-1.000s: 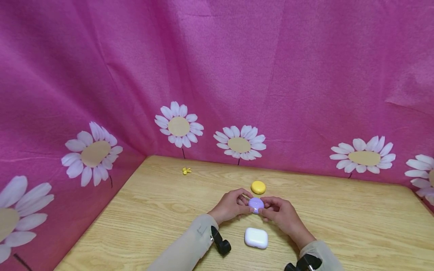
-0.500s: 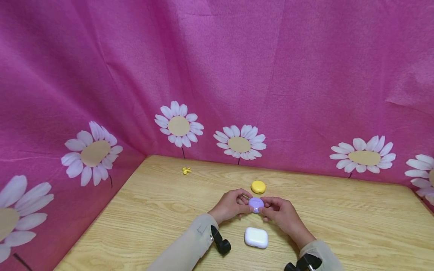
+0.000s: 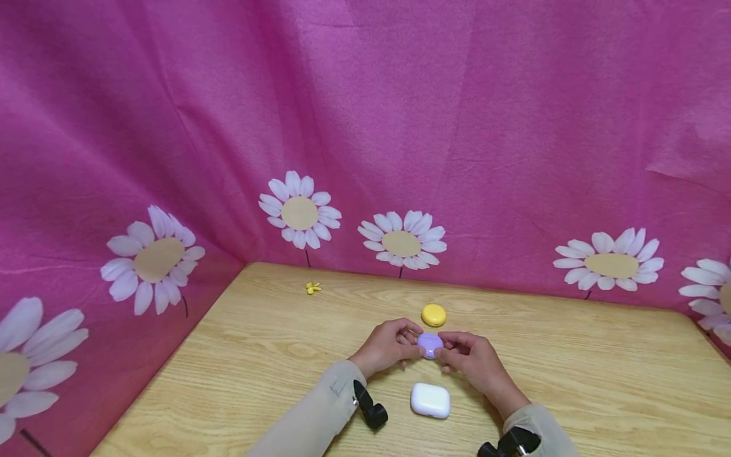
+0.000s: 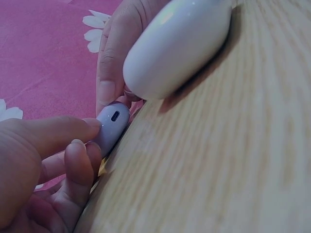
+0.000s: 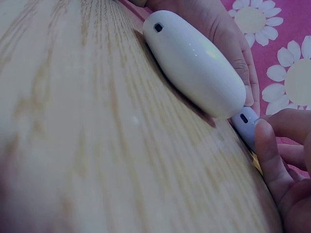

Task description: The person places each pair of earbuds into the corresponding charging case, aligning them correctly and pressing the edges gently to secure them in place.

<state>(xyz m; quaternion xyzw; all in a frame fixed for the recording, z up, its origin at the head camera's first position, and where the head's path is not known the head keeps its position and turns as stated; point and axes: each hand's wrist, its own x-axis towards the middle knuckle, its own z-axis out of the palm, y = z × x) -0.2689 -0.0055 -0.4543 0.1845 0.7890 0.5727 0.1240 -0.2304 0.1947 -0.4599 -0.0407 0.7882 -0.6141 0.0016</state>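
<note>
A small round purple earbud case (image 3: 429,343) lies on the wooden table between both hands, its lid down. My left hand (image 3: 384,349) pinches its left side with thumb and fingers. From the right side my right hand (image 3: 478,367) pinches it too, thumb at the near edge. A charging port shows on the near end of the purple case (image 4: 112,121) in the left wrist view. Just behind it sits a round yellow earbud case (image 3: 433,315). Nearer to me, between the wrists, lies a closed white earbud case (image 3: 430,400), which looms large in both wrist views.
Small yellow earbuds (image 3: 313,288) lie together near the table's back left. The wooden table (image 3: 599,374) ends at a pink curtain (image 3: 485,139) printed with white daisies, which hangs along its back and left side. Each wrist carries a black strapped camera (image 3: 371,409).
</note>
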